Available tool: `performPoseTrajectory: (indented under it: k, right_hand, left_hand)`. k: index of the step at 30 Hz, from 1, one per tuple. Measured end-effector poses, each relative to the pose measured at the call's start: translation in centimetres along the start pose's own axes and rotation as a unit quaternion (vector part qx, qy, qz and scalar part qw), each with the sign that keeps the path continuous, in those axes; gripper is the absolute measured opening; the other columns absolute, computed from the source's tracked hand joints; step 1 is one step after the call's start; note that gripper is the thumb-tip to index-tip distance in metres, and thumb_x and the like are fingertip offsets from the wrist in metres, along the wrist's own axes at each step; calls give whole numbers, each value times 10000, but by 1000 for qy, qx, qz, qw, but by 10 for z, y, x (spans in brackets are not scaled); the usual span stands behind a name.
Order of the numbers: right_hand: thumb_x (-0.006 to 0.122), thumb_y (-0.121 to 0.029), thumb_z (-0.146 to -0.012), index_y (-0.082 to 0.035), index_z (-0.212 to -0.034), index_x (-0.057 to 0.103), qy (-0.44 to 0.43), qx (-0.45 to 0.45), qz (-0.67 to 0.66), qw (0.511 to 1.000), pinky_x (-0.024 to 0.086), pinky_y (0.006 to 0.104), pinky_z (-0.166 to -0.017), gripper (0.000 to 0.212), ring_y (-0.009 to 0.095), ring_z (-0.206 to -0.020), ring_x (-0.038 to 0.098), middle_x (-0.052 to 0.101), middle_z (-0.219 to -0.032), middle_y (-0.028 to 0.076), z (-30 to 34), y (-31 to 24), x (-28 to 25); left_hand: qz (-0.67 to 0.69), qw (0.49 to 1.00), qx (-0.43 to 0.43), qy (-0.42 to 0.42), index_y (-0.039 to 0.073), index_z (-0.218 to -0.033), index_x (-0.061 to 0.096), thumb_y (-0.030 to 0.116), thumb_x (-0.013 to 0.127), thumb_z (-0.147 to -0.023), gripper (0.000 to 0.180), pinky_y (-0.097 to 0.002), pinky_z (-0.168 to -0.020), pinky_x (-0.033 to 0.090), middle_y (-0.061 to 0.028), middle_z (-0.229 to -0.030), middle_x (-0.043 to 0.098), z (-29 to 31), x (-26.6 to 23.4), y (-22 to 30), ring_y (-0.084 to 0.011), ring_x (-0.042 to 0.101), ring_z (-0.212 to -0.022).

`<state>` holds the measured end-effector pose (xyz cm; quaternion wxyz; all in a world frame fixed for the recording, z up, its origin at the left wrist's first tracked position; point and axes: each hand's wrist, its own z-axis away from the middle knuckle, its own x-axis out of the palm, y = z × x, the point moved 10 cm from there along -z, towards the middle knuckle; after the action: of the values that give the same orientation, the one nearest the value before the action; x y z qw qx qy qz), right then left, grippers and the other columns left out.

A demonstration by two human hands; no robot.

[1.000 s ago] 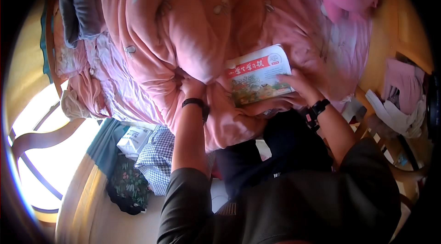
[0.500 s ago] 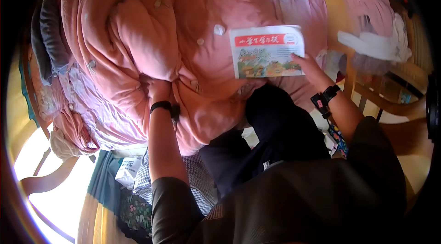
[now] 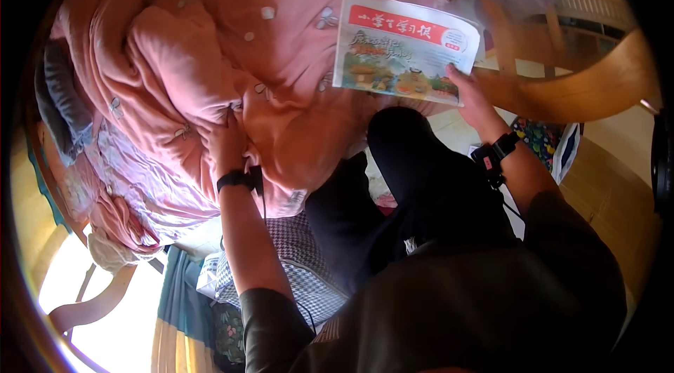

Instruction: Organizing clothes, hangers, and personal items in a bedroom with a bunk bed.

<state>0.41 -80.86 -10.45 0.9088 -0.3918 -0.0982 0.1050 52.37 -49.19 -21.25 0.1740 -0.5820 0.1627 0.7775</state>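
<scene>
My right hand [image 3: 477, 98] grips a folded newspaper [image 3: 400, 78] by its lower right corner, thumb on the front. The paper has a red banner and a coloured picture of buildings and greenery. It is held tilted above the near right part of the bed. My left hand [image 3: 226, 143] is closed on a fold of a thick pink quilt [image 3: 168, 50] with small bow-like patches; its fingertips are partly sunk in the cloth. Dark bands with small devices sit on both wrists.
Dark clothes [image 3: 64, 89] hang at the bed's left side, above a crumpled lilac sheet [image 3: 151, 169]. A houndstooth bag [image 3: 309, 282] stands below the bed's near edge. At the right are a curved wooden chair part [image 3: 597, 92] and a dark floral bag [image 3: 537, 138].
The view has turned rightward, showing more of the chair and floor. The newspaper has tilted, its right side lower. My left hand remains at the quilt, with more of it uncovered.
</scene>
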Motion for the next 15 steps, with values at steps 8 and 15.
performPoseTrajectory:
  k: [8,15]
  right_hand:
    - [632,-284,-1043,5,-1200,666,-23,117,-5,993,540,293,-844,330,131,-909,676,723,-1091,58,73,32,-55]
    - [576,-351,-1043,-6,-1135,701,66,250,280,925,538,330,-721,378,169,-814,679,725,-935,72,201,124,-263]
  left_hand:
    - [-321,923,163,-135,-110,-1464,445,456,443,-1050,701,-649,-1038,451,-334,-1503,467,46,76,1,-450,529,-1351]
    - [-389,864,308,82,14,-1495,438,342,372,-1103,515,-619,-863,554,-420,-1449,438,83,66,16,-611,566,-1164]
